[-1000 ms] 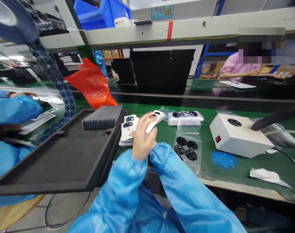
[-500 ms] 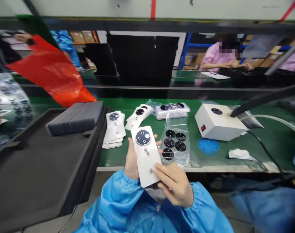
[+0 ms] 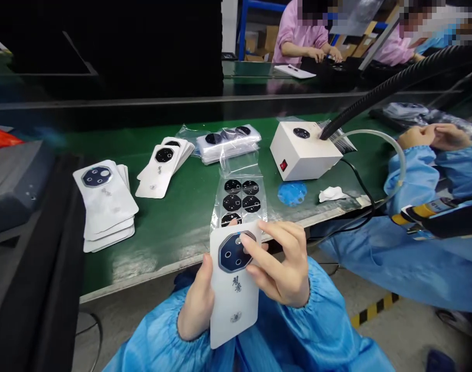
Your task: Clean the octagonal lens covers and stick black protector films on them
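The left hand (image 3: 197,300) grips a white card (image 3: 232,305) from below, and the right hand (image 3: 276,263) presses on its black octagonal sticker (image 3: 232,251). Just beyond the card lies a plastic bag of black stickers (image 3: 239,199); to the card's left, a stack of similar cards (image 3: 104,200) rests on the green counter (image 3: 189,232).

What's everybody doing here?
A person in a blue gown holds a white card with their left hand, and their right hand touches the dark eight-sided piece on it. More white cards lie stacked on the green mat, near a clear bag of black pieces and a white box with a red switch. Another person in blue sits to the right, and a person in pink works farther back.
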Demonstrator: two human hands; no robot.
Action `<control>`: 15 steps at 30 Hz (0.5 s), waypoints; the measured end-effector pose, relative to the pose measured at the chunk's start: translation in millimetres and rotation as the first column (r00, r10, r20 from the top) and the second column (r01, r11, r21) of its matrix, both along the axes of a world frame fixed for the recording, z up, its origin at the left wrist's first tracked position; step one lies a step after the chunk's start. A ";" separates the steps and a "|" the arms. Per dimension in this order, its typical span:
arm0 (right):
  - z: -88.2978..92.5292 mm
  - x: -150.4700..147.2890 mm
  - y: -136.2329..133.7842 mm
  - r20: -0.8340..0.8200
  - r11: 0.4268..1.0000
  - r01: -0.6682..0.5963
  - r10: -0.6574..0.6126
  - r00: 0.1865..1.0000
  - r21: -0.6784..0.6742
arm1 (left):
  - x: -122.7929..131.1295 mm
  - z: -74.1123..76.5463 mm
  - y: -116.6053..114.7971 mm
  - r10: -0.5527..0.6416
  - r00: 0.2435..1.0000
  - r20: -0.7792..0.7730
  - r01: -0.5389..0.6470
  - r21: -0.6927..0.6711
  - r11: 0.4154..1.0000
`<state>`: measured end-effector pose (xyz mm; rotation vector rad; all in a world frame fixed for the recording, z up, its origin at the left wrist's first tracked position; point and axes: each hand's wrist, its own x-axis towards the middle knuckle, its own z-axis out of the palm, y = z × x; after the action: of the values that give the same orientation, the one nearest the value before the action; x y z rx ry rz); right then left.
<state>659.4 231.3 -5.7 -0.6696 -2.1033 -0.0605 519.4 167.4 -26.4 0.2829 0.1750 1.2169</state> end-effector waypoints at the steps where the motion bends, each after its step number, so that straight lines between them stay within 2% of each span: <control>1: -0.1 1.3 0.0 0.023 1.000 0.006 -0.006 1.000 0.014 | 0.2 -2.1 -0.1 -0.017 1.000 0.003 0.017 -0.007 1.000; 5: -0.7 4.4 1.2 0.089 0.999 0.008 -0.012 0.996 0.045 | 1.8 -6.1 2.3 -0.035 0.999 -0.003 0.035 -0.089 0.995; 9: 0.3 10.3 3.3 0.096 0.996 -0.082 0.084 0.992 -0.027 | 4.8 -1.5 6.0 -0.069 0.993 -0.098 0.046 -0.213 0.976; 12: 5.5 14.7 5.8 -0.036 0.982 -0.105 0.101 0.994 -0.158 | 6.7 2.7 6.1 -0.055 0.989 -0.138 0.019 -0.254 0.967; 15: 11.4 13.5 8.1 -0.161 0.968 -0.030 -0.011 0.987 -0.250 | 7.2 1.0 2.7 -0.061 0.972 -0.226 -0.006 -0.283 0.959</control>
<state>673.0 239.5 5.8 -0.7873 -1.9741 0.2634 526.6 170.1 -25.4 0.1771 0.5421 1.1124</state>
